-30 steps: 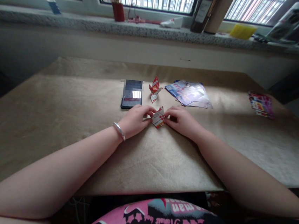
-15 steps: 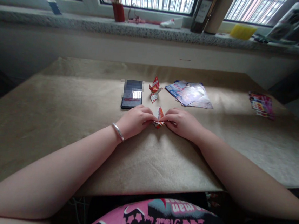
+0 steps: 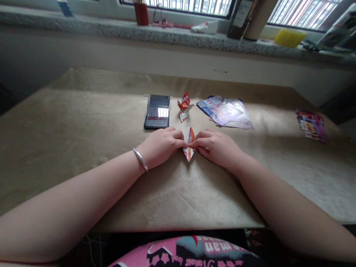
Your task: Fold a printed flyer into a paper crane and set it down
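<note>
A small folded paper piece (image 3: 189,154), white with orange and red print, is pinched between my two hands over the table. One pointed flap stands up on its far side and another points toward me. My left hand (image 3: 163,145), below a silver bracelet (image 3: 140,160), grips its left side with thumb and forefinger. My right hand (image 3: 219,149) pinches the right side the same way, and the fingertips of both hands nearly meet at the middle. Just beyond lies a finished-looking red and white folded paper flower (image 3: 184,107) with pointed petals.
A phone (image 3: 157,117) lies beyond my left hand. Printed paper sheets (image 3: 230,112) are stacked beyond my right hand, and more colourful papers (image 3: 311,124) lie at the right of the table (image 3: 54,138). Bottles and small items line the stone windowsill (image 3: 106,29).
The near flap of the folded paper has opened out toward me and now shows as a longer point. My left hand has shifted slightly; my right hand stays about where it was.
</note>
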`<state>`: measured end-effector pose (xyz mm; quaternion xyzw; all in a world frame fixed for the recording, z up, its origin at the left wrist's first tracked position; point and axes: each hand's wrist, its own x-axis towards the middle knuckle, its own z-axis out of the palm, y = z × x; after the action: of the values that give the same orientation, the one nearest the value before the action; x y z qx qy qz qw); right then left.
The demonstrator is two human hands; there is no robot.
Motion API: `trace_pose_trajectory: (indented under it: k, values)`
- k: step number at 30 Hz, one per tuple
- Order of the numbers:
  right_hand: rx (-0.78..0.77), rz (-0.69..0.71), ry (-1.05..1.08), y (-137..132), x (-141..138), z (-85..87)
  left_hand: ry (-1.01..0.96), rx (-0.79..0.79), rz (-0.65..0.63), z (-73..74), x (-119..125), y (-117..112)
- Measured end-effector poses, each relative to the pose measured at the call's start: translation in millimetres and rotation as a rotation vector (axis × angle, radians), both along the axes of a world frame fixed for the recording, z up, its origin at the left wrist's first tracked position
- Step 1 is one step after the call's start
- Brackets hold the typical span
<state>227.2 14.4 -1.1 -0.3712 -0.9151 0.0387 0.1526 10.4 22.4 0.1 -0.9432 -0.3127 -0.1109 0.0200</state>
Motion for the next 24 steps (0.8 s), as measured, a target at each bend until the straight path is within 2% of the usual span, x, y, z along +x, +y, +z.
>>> trace_pose_trajectory:
  k: [8, 20, 24]
  values:
    - [0.034, 0.005, -0.035, 1, 1, 1.9, 0.089, 0.078, 0.005, 3.1, 1, -4]
    - [0.019, -0.025, -0.074, -2, 13, 8.3, 0.104, 0.014, 0.151, 10.0, -4, -12]
    - [0.011, -0.041, -0.067, -3, 11, 8.5, 0.075, 0.015, 0.160, 8.7, -4, -13]
